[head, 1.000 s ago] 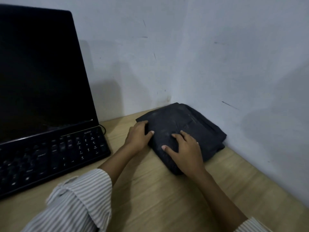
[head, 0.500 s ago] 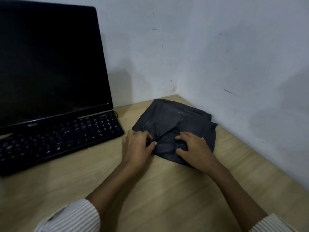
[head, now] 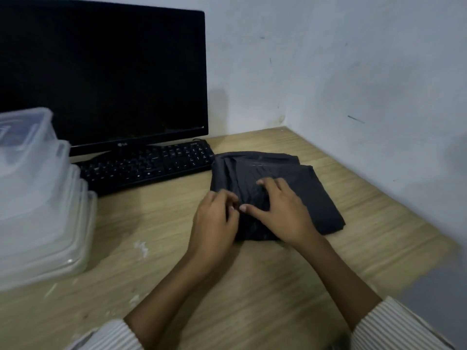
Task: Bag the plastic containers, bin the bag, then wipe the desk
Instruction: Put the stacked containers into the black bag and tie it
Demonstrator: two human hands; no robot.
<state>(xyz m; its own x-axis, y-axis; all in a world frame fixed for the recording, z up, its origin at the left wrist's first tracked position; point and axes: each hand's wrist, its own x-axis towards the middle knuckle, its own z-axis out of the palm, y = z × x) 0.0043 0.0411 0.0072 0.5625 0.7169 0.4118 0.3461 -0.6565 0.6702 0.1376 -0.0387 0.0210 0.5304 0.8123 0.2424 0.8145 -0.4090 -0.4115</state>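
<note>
A folded black plastic bag (head: 316,193) lies flat on the wooden desk (head: 265,286), right of the keyboard. My left hand (head: 214,221) sits at the bag's near left edge with its fingers curled, pinching the plastic. My right hand (head: 280,210) lies on top of the bag, fingers bent and gripping a fold of it, thumb pointing left toward the other hand. A stack of clear plastic containers (head: 38,198) with lids stands at the left edge of the desk.
A black monitor (head: 101,77) stands at the back with a black keyboard (head: 146,165) in front of it. White walls meet in a corner behind the bag. White smears (head: 141,248) mark the desk near the containers.
The bag has been pulled nearer from the corner and partly unfolded. Both hands have shifted from lying flat on it to pinching its near edge. The view has swung left, bringing the containers in.
</note>
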